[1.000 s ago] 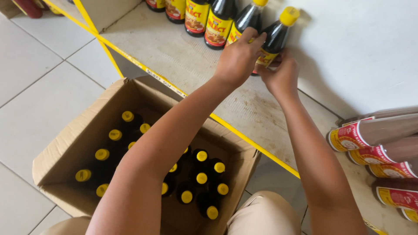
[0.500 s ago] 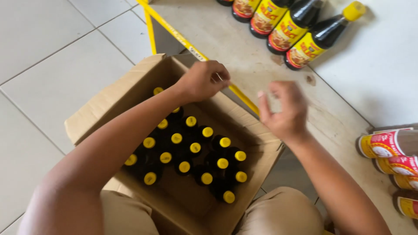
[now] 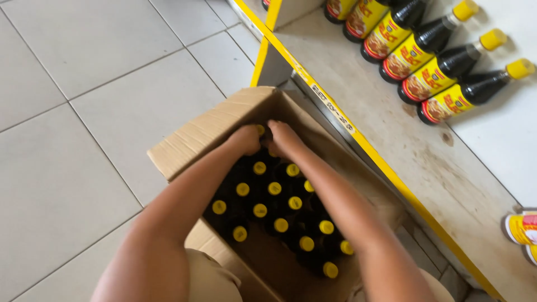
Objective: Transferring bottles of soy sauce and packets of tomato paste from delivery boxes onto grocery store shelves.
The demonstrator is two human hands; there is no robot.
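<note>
Reaching both hands (image 3: 267, 140) into carton (image 3: 218, 126), tiled floor (image 3: 84, 112).

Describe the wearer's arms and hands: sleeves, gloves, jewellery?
Both forearms are bare right up to the bottom of the frame, with no sleeve showing. Left hand and right hand wear no gloves. No watch, bracelet or ring is visible. Fingertips are hidden among the bottles.

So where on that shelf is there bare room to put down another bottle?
The wooden shelf lies bare between the row of dark sauce bottles at the back and the red-labelled packages at the right. The cardboard box is crowded with yellow caps, with both hands inside.
</note>
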